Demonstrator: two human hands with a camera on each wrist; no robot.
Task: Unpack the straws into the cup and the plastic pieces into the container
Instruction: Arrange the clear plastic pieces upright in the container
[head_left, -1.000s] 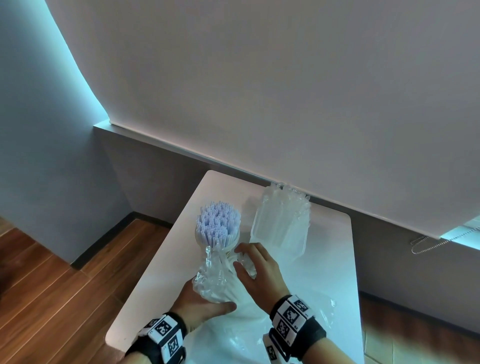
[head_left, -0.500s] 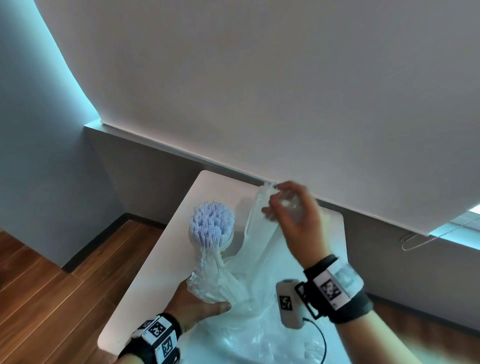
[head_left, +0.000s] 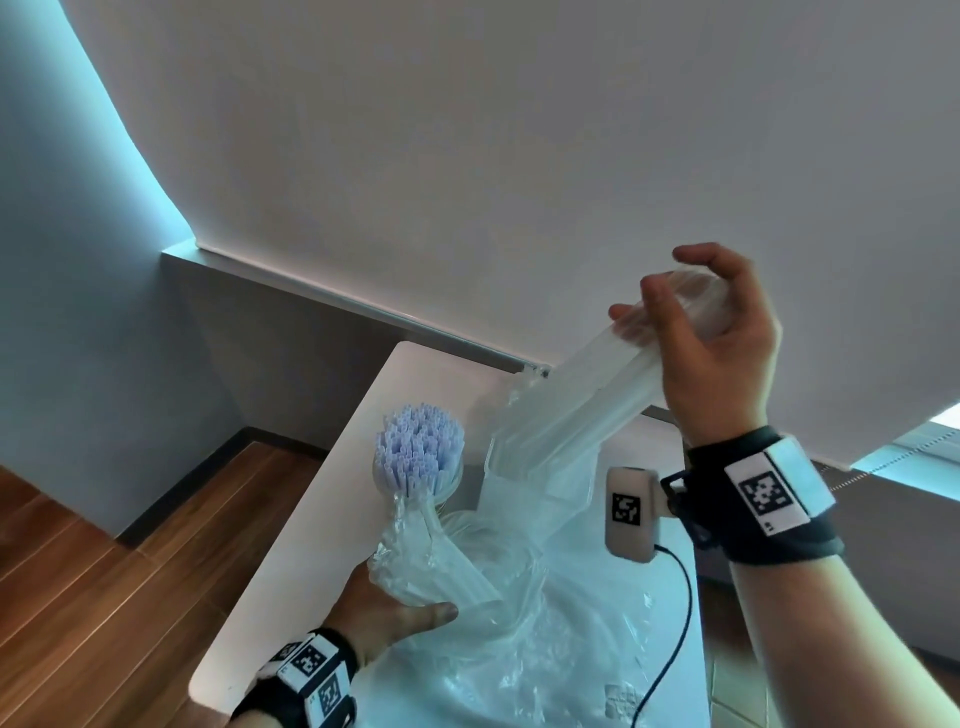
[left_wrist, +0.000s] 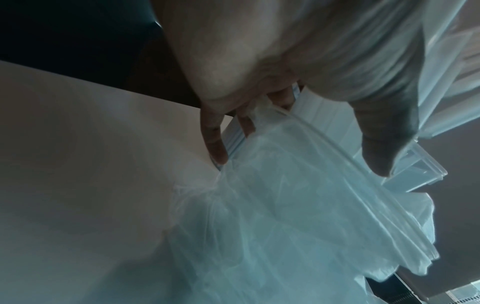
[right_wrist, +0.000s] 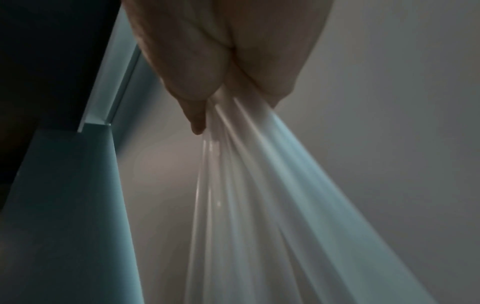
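My right hand (head_left: 675, 301) is raised above the table and grips the top end of a long bundle of clear plastic pieces (head_left: 571, 410). The bundle slants down into the clear plastic bag (head_left: 519, 597). The right wrist view shows my fingers (right_wrist: 192, 98) curled round the bundle (right_wrist: 259, 205). My left hand (head_left: 395, 618) holds the crumpled bag down on the white table (head_left: 291, 571), fingers (left_wrist: 215, 139) on the bag (left_wrist: 298, 205). A clear cup (head_left: 418, 467) full of pale purple straws stands just beyond the left hand. The clear container (left_wrist: 415, 170) is mostly hidden behind the bundle.
The small table has its left edge close to my left hand, with wooden floor (head_left: 104, 597) below. A window sill and a white blind (head_left: 467, 182) rise right behind it. A small camera unit (head_left: 631, 512) with a black cable hangs from my right wrist over the bag.
My right hand has risen up and to the right, drawing the clear bundle further out of the bag. The left hand has kept its hold on the bag by the cup.
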